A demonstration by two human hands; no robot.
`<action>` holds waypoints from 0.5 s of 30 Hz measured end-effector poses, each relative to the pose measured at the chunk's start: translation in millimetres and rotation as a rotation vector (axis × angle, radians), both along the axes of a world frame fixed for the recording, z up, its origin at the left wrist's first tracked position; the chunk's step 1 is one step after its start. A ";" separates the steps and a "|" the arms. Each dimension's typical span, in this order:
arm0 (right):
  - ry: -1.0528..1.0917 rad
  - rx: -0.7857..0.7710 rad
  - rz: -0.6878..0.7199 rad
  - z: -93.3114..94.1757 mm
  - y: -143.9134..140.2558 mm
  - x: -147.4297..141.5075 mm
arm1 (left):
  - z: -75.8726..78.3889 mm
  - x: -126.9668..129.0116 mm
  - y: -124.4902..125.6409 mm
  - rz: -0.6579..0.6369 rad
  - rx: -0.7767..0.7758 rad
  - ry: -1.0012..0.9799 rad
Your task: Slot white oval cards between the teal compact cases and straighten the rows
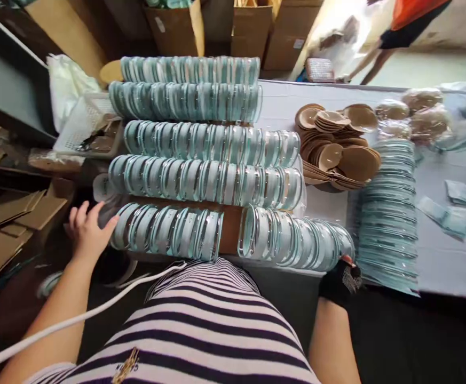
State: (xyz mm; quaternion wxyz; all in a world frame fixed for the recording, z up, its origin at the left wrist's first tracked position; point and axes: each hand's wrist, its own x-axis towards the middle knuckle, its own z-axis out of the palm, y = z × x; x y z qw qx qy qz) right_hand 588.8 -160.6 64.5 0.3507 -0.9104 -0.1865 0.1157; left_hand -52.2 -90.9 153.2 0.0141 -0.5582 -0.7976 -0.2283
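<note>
Behind our bench (281,106), which has a pale cover, we see cardboard boxes (251,40), and at the upper right a person (417,13) in an orange top. Before us lie clear plastic pieces, curved and pale blue, standing close together in long rows. Nearest to our body is a left row (166,232) and a right row (294,240), with a brown gap between them; four back rows (204,184) lie behind. Our left hand (88,232) is bare, with the fingers spread, and the thumb is at the outer end of the left row; we see nothing gripped in it. Our right hand (340,280), in a black glove, is at the outer end of the right row; how far it is open, or if it grips something, we cannot tell. Brown bowls (361,162) lie in a heap behind the right row, and a side stack (388,213) of clear pieces is beside them. At the far left is a white basket (72,125).
</note>
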 end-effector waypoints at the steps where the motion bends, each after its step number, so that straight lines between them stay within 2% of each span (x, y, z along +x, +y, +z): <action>1: -0.014 0.014 -0.003 3.2 0.8 -4.7 | -8.5 -12.9 -10.8 0.113 0.000 -0.099; 4: -0.025 0.012 0.037 13.6 4.0 -18.3 | -35.3 -23.7 -27.3 0.320 -0.078 -0.677; 6: -0.029 -0.029 0.080 21.4 3.9 -30.5 | -49.9 -13.3 -29.9 0.418 -0.118 -1.075; 7: -0.038 -0.049 0.095 25.5 2.7 -38.3 | -54.9 -6.1 -30.7 0.446 -0.113 -1.211; 9: -0.053 -0.060 0.108 33.0 -1.1 -56.1 | -59.7 6.2 -33.1 0.437 -0.057 -1.360; 11: -0.073 -0.065 0.111 38.4 -4.1 -74.0 | -59.3 9.9 -35.7 0.374 0.017 -1.415; 13: -0.084 -0.069 0.114 40.3 -3.1 -88.0 | -57.9 3.2 -37.0 0.342 0.068 -1.442; 15: -0.098 -0.067 0.125 37.9 2.6 -95.0 | -59.6 -10.7 -37.0 0.331 0.051 -1.444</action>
